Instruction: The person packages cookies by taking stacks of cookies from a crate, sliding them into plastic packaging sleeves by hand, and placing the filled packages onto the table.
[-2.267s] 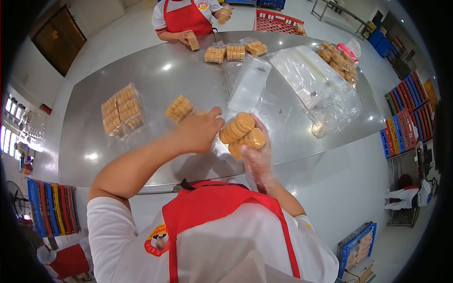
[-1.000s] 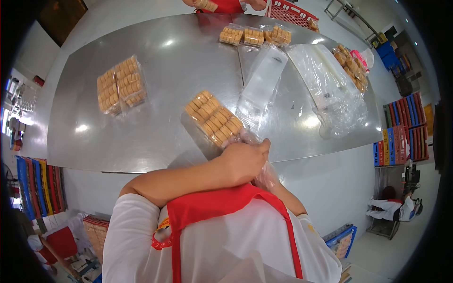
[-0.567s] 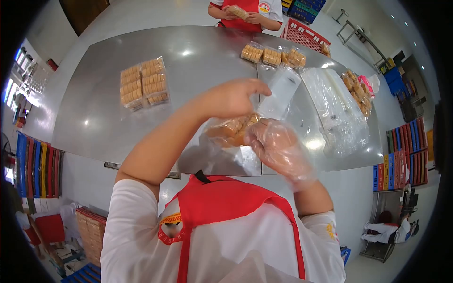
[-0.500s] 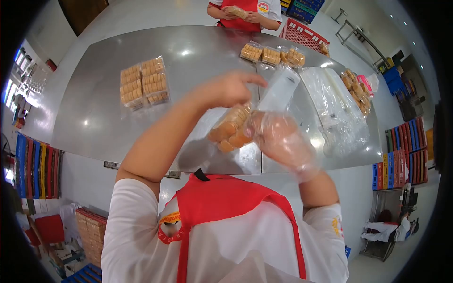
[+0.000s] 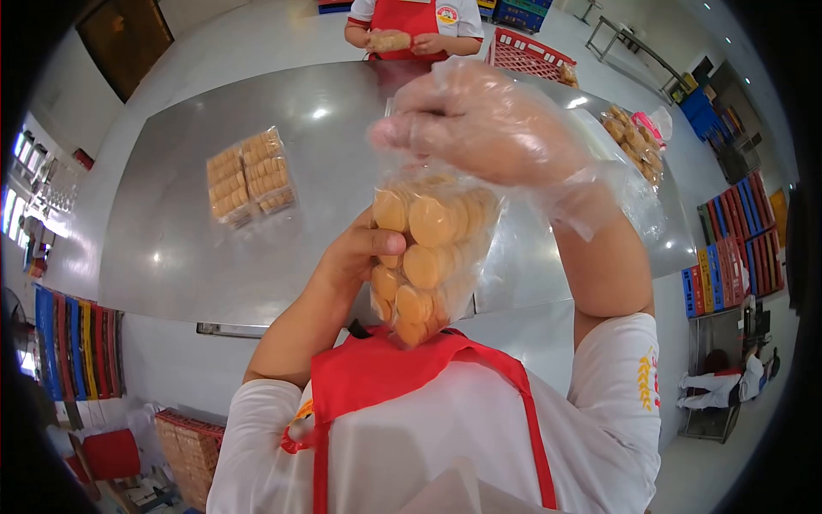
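Observation:
My bare left hand (image 5: 363,247) is wrapped round the side of a clear bag of round biscuits (image 5: 428,265), its thumb across the front. The bag hangs upright over the near table edge, with biscuits stacked in rows inside. Above it, my right hand (image 5: 479,128), in a clear plastic glove, has its fingers closed on the upper plastic of the bag. Further left on the metal table (image 5: 180,283) lies a block of packed biscuits (image 5: 250,180). My right hand and forearm hide much of the table's far middle and right.
Across the table a person in a red apron (image 5: 402,21) holds a biscuit pack (image 5: 390,40). A red crate (image 5: 527,56) stands behind the far edge. At the right end are bagged biscuits (image 5: 632,141) and clear plastic sheets (image 5: 638,201). Stacked coloured crates (image 5: 81,343) stand at left.
The biscuit bag has come up off the table, closer to me and upright. My left hand has moved down onto its side, and my gloved right hand has risen above it.

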Action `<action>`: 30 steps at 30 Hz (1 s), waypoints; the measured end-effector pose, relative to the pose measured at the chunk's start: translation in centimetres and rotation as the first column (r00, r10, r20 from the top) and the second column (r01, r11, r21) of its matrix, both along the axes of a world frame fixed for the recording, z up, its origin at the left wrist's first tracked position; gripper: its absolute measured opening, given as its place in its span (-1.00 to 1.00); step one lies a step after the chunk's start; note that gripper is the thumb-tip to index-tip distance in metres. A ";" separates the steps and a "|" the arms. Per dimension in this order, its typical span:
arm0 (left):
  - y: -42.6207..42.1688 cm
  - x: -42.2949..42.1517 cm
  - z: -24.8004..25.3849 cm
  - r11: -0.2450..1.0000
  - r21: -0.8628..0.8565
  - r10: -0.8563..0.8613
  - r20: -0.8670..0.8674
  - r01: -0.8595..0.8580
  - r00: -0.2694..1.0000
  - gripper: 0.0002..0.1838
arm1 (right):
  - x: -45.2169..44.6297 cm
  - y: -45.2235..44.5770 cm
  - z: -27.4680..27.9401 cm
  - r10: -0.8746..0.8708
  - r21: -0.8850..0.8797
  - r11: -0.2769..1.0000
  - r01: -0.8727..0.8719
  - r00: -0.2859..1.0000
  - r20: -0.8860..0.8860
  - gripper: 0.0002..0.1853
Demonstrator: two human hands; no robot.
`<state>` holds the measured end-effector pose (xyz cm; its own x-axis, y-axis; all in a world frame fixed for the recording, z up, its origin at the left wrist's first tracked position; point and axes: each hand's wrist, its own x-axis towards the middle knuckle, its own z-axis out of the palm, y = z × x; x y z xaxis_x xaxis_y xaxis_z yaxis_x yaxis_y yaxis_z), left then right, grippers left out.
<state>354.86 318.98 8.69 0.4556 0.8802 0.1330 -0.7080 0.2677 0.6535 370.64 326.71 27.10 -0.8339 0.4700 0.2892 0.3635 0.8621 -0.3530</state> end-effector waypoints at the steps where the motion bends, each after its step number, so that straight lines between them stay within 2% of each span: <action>1: -0.1 0.0 0.3 0.998 0.035 0.052 -0.021 -0.051 0.998 0.19 | 0.7 1.3 0.2 0.107 0.041 0.993 -0.107 0.994 -0.009 -0.74; 3: -0.3 0.4 1.3 0.983 0.102 0.156 -0.055 -0.149 0.986 0.17 | 1.5 1.8 0.5 0.160 0.000 0.987 -0.160 0.986 -0.043 -0.73; 6: -1.8 1.8 4.0 0.910 0.189 0.414 -0.353 -0.370 0.839 0.17 | 2.6 1.5 0.2 0.009 -0.225 0.974 -0.027 0.997 -0.081 -0.70; 8: -1.9 2.4 3.9 0.860 0.230 0.510 -0.385 -0.455 0.769 0.17 | 2.9 2.5 -0.4 -0.048 -0.320 0.947 0.025 0.997 -0.065 -0.68; 10: -1.8 2.4 4.0 0.828 0.266 0.561 -0.410 -0.494 0.719 0.16 | 3.1 2.1 -0.5 0.032 -0.195 0.979 -0.056 0.991 -0.128 -0.69; 12: -2.0 2.4 4.6 0.853 0.235 0.522 -0.424 -0.466 0.740 0.15 | 3.0 1.7 -0.7 0.042 -0.166 0.983 -0.077 0.977 -0.209 -0.71; 14: -2.1 2.4 4.5 0.871 0.241 0.491 -0.415 -0.428 0.766 0.15 | 2.9 1.3 -1.2 -0.026 -0.239 0.970 -0.051 0.951 -0.307 -0.74; 16: -1.8 2.3 3.7 0.870 0.302 0.485 -0.376 -0.391 0.789 0.16 | 3.4 0.5 -0.9 0.184 0.191 0.971 -0.147 0.964 -0.192 -0.80; 18: -2.3 1.8 3.8 0.905 0.273 0.417 -0.420 -0.327 0.806 0.21 | 3.8 -0.7 -1.1 0.250 0.408 0.892 -0.193 0.964 -0.089 -0.82; 19: -2.7 1.4 3.7 0.919 0.253 0.389 -0.443 -0.304 0.808 0.23 | 4.1 -1.7 -2.1 0.228 0.414 0.893 -0.175 0.970 -0.080 -0.80; 20: -2.9 0.6 2.8 0.886 0.374 0.448 -0.530 -0.276 0.720 0.25 | 4.2 -2.8 -3.1 0.251 0.243 0.944 -0.224 0.964 -0.086 -0.81; 22: -3.1 -1.0 0.5 0.807 0.569 0.560 -0.652 -0.157 0.512 0.29 | 3.2 -5.0 -4.6 0.311 0.191 0.942 -0.275 0.930 -0.196 -0.83; 23: -3.5 -1.3 0.1 0.836 0.527 0.517 -0.658 -0.155 0.547 0.31 | 2.6 -6.1 -5.4 0.339 0.169 0.938 -0.304 0.907 -0.249 -0.82; 26: -5.2 -2.8 0.1 0.886 0.465 0.418 -0.799 0.002 0.432 0.30 | 0.6 -7.9 -6.6 0.456 0.106 0.889 -0.446 0.832 -0.317 -0.83; 27: -5.8 -2.9 0.4 0.934 0.352 0.327 -0.788 -0.053 0.522 0.25 | 0.1 -8.2 -6.5 0.492 0.093 0.866 -0.490 0.809 -0.322 -0.83; 30: -7.5 -4.5 0.6 0.894 0.432 0.434 -0.762 -0.122 0.481 0.21 | -0.5 -8.7 -5.9 0.543 0.099 0.833 -0.544 0.768 -0.340 -0.83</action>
<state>350.32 311.44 9.32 0.2273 0.9690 0.0974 0.1943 -0.1431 0.9704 370.10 318.02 21.16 -0.7992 -0.0296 0.6003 -0.3090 0.8770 -0.3681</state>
